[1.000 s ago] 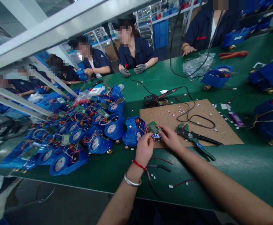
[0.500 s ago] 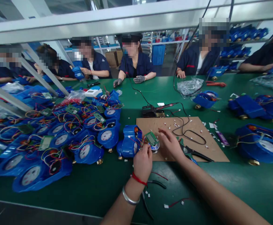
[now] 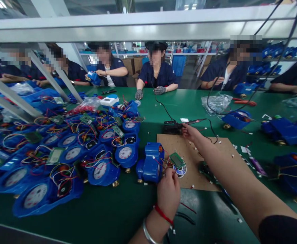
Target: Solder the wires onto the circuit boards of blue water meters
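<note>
My left hand (image 3: 168, 188) is closed in a pinch on thin wires beside a small green circuit board (image 3: 177, 160) with a display. The board rests on a round solder spool (image 3: 181, 170), and its wires run left to a blue water meter (image 3: 152, 162) lying on its side. Farther forward, my right hand (image 3: 191, 132) has its fingers closed around a soldering iron (image 3: 195, 121). The iron lies across a dark stand (image 3: 170, 127) at the back edge of a brown board (image 3: 189, 179). My right forearm partly hides pliers (image 3: 206, 169).
Many blue meters (image 3: 99, 169) with loose wires crowd the left of the green table (image 3: 99, 206). More meters (image 3: 293, 173) sit at right, near a purple tube (image 3: 257, 166). Co-workers (image 3: 157, 73) sit opposite. A metal beam (image 3: 138, 28) crosses overhead, with hanging cables (image 3: 291, 37).
My right hand has moved forward from beside the circuit board to the soldering iron and closed on it. My left hand stays at the wires. The whole view has shifted slightly.
</note>
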Action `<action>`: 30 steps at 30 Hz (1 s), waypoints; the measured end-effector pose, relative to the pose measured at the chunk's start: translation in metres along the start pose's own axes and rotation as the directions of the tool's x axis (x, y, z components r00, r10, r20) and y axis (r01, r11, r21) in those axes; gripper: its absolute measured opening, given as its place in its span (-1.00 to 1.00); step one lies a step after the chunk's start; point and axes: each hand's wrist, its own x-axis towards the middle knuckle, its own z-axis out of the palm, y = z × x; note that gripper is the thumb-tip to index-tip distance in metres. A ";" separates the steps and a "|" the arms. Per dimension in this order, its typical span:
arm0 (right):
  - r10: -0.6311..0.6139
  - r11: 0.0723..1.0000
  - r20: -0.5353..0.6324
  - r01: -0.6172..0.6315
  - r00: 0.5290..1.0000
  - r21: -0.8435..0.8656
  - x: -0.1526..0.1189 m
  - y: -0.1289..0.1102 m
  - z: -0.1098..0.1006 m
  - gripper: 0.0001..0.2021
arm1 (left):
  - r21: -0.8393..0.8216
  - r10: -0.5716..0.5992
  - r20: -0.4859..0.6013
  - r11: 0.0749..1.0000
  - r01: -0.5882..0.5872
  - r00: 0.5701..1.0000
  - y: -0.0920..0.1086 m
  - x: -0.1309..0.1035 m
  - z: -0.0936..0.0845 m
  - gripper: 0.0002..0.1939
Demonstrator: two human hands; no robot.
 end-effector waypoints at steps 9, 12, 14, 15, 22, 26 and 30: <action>-0.413 0.892 -0.227 0.442 0.882 0.096 -0.080 -0.003 -0.024 -0.78 | -0.089 -0.034 0.021 0.995 0.035 0.999 -0.003 0.001 -0.003 -0.75; -0.584 0.804 -0.170 0.594 0.794 0.012 -0.132 0.009 -0.026 -0.71 | -0.064 -0.006 -0.001 0.998 0.006 1.000 -0.006 0.000 0.000 -0.81; -0.678 0.734 -0.061 0.671 0.732 -0.104 -0.164 0.022 -0.025 -0.73 | -0.053 0.021 -0.008 0.998 -0.021 1.000 -0.008 0.000 0.001 -0.83; -0.697 0.708 -0.004 0.688 0.717 -0.161 -0.178 0.030 -0.023 -0.75 | -0.050 0.031 -0.011 0.998 -0.032 0.999 -0.009 0.000 0.002 -0.83; -0.696 0.541 0.304 0.753 0.651 -0.374 -0.215 0.073 -0.017 -0.60 | 0.007 0.034 -0.031 0.999 -0.034 0.999 -0.007 -0.002 0.004 -0.87; -0.663 0.504 0.375 0.757 0.648 -0.416 -0.210 0.086 -0.018 -0.47 | 0.023 0.041 -0.015 0.999 -0.041 0.999 -0.005 -0.004 0.005 -0.90; -0.668 0.464 0.387 0.763 0.635 -0.451 -0.209 0.094 -0.022 -0.45 | 0.045 0.052 0.006 0.998 -0.052 0.999 -0.004 -0.004 0.003 -0.90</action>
